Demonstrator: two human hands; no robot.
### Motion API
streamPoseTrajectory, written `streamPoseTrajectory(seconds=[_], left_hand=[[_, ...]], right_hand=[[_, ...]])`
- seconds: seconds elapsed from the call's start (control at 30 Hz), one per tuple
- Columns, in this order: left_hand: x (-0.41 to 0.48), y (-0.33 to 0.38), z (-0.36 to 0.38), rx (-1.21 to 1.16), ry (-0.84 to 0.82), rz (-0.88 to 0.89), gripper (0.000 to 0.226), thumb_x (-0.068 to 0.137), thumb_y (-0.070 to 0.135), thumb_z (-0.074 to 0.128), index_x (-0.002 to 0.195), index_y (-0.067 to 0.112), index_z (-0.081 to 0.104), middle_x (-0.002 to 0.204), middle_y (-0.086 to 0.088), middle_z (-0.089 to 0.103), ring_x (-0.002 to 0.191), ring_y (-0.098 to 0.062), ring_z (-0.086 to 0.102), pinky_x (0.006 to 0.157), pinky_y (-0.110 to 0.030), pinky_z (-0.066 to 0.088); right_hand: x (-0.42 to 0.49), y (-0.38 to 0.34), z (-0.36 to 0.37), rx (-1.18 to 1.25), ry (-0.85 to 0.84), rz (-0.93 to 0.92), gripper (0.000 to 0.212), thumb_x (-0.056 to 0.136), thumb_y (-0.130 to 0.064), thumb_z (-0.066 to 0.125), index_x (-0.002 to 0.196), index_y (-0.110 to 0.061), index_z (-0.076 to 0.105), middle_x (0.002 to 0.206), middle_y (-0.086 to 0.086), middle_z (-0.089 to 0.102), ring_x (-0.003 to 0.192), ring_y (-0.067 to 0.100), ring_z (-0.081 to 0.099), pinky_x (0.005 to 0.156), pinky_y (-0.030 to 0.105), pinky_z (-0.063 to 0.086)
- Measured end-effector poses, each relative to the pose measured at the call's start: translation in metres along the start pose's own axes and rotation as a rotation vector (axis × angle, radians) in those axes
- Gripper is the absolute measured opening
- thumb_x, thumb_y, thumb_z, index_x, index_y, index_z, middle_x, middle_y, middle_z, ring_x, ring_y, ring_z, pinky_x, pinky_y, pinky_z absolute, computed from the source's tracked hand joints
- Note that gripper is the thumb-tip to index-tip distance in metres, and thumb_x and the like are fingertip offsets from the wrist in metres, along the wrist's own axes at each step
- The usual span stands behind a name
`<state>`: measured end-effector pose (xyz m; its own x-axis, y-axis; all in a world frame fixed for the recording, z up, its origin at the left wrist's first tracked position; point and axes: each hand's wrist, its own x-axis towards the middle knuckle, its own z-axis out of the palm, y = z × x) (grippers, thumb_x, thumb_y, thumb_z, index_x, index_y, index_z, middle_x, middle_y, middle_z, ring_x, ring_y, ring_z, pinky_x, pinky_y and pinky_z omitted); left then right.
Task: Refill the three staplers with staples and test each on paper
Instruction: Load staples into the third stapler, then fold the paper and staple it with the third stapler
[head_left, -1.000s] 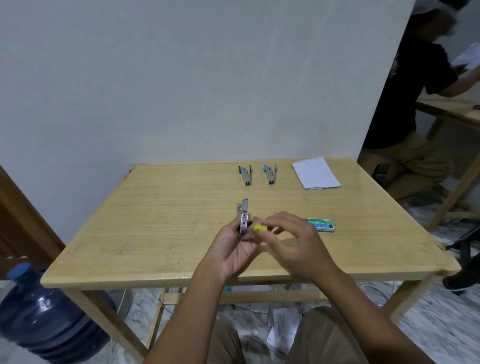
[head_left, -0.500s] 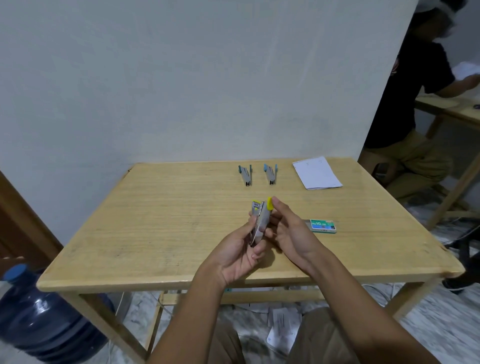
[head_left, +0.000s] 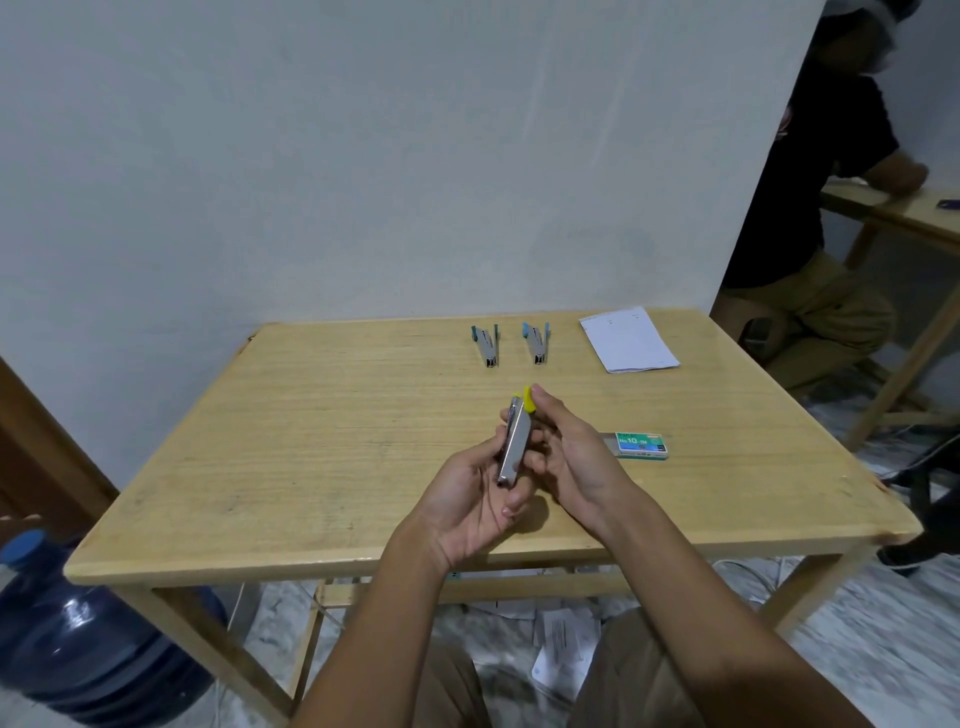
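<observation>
A silver stapler with yellow ends (head_left: 514, 444) is held upright above the middle of the wooden table (head_left: 311, 441). My left hand (head_left: 475, 499) grips its lower body from the left. My right hand (head_left: 569, 457) holds it from the right, fingers curled round the yellow top. Two silver staplers with blue ends (head_left: 486, 345) (head_left: 536, 343) lie side by side at the table's far edge. A sheet of white paper (head_left: 627, 340) lies to their right. A green staple box (head_left: 640, 445), slid partly open, sits just right of my right hand.
A blue water jug (head_left: 78, 644) stands on the floor at the left. Another person (head_left: 810, 208) sits at a second table (head_left: 904, 208) at the right. Loose papers (head_left: 561, 644) lie on the floor under the table. A wall stands behind the table.
The stapler has been turned upright and brought closer between both hands. My right hand moved from the stapler's side to its yellow top.
</observation>
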<state>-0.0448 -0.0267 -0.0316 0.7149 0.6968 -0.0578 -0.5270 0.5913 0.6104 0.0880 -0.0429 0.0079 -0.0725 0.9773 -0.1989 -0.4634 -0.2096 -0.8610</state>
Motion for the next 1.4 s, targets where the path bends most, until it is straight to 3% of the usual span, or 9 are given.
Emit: streamPoseTrajectory(seconds=[0.2, 0.4, 0.5, 0.67, 0.9, 1.03, 1.23, 1.3, 1.4], left_hand=[[-0.002, 0.0, 0.004, 0.018, 0.037, 0.007, 0.033, 0.101, 0.03, 0.041, 0.115, 0.004, 0.055, 0.082, -0.013, 0.061, 0.046, -0.015, 0.051, 0.043, -0.022, 0.038], [-0.004, 0.001, 0.011, 0.027, 0.065, 0.002, 0.031, 0.099, 0.028, 0.043, 0.111, 0.003, 0.058, 0.078, -0.013, 0.063, 0.044, -0.014, 0.05, 0.042, -0.021, 0.038], [-0.004, 0.001, 0.009, 0.017, 0.05, -0.011, 0.031, 0.099, 0.027, 0.043, 0.116, 0.004, 0.055, 0.081, -0.015, 0.061, 0.045, -0.015, 0.051, 0.043, -0.022, 0.04], [-0.004, 0.002, 0.012, 0.067, 0.101, -0.063, 0.036, 0.098, 0.035, 0.045, 0.116, 0.005, 0.054, 0.092, -0.019, 0.062, 0.053, -0.021, 0.062, 0.049, -0.026, 0.051], [0.035, 0.014, 0.045, 0.634, 0.472, 0.029, 0.039, 0.099, 0.041, 0.05, 0.111, 0.004, 0.059, 0.096, -0.017, 0.067, 0.061, -0.025, 0.059, 0.051, -0.029, 0.044], [0.095, 0.026, 0.066, 0.926, 0.557, 0.096, 0.035, 0.099, 0.042, 0.049, 0.107, 0.01, 0.061, 0.094, -0.008, 0.066, 0.066, -0.022, 0.06, 0.057, -0.029, 0.045], [0.211, 0.021, 0.057, 1.39, 0.667, 0.075, 0.037, 0.096, 0.042, 0.047, 0.079, 0.009, 0.05, 0.072, -0.004, 0.051, 0.061, -0.019, 0.049, 0.058, -0.028, 0.036], [0.24, 0.018, 0.051, 1.479, 0.749, 0.02, 0.042, 0.095, 0.045, 0.047, 0.095, 0.005, 0.056, 0.094, -0.009, 0.059, 0.077, -0.023, 0.058, 0.062, -0.028, 0.04], [0.274, 0.01, 0.046, 1.577, 0.938, -0.061, 0.058, 0.09, 0.054, 0.05, 0.125, 0.007, 0.051, 0.134, -0.011, 0.044, 0.114, -0.03, 0.054, 0.092, -0.036, 0.043]], right_hand=[[0.001, 0.001, 0.002, -0.016, 0.035, -0.008, 0.042, 0.089, -0.046, 0.065, 0.094, -0.005, 0.074, 0.067, -0.001, 0.052, 0.044, 0.007, 0.041, 0.059, 0.024, 0.05], [-0.001, 0.002, 0.003, 0.013, 0.051, -0.03, 0.035, 0.091, -0.04, 0.065, 0.09, -0.006, 0.073, 0.09, 0.012, 0.057, 0.042, 0.005, 0.047, 0.046, 0.018, 0.046], [0.0, 0.005, 0.001, -0.019, 0.071, -0.042, 0.036, 0.087, -0.046, 0.068, 0.083, -0.011, 0.077, 0.083, 0.009, 0.055, 0.044, 0.008, 0.039, 0.051, 0.02, 0.045], [-0.004, -0.009, -0.004, -0.067, 0.167, -0.174, 0.048, 0.084, -0.051, 0.069, 0.106, -0.008, 0.069, 0.09, 0.005, 0.071, 0.073, 0.016, 0.065, 0.059, 0.031, 0.051], [-0.013, -0.068, -0.052, -0.269, 0.354, -0.253, 0.043, 0.095, -0.055, 0.052, 0.095, -0.013, 0.064, 0.076, -0.003, 0.067, 0.044, 0.01, 0.04, 0.042, 0.022, 0.03], [-0.009, -0.093, -0.088, -0.324, 0.447, -0.15, 0.05, 0.095, -0.057, 0.048, 0.099, -0.01, 0.064, 0.057, -0.01, 0.062, 0.039, 0.008, 0.038, 0.037, 0.02, 0.027], [0.01, -0.112, -0.129, -0.258, 0.486, -0.093, 0.052, 0.092, -0.06, 0.051, 0.096, -0.01, 0.064, 0.064, -0.006, 0.061, 0.04, 0.009, 0.037, 0.038, 0.021, 0.027], [0.015, -0.116, -0.139, -0.259, 0.496, -0.081, 0.054, 0.092, -0.06, 0.051, 0.097, -0.008, 0.065, 0.053, -0.01, 0.057, 0.038, 0.009, 0.037, 0.038, 0.021, 0.026], [0.026, -0.122, -0.155, -0.255, 0.508, -0.079, 0.057, 0.093, -0.06, 0.051, 0.102, -0.005, 0.067, 0.049, -0.012, 0.055, 0.038, 0.008, 0.037, 0.038, 0.022, 0.027]])
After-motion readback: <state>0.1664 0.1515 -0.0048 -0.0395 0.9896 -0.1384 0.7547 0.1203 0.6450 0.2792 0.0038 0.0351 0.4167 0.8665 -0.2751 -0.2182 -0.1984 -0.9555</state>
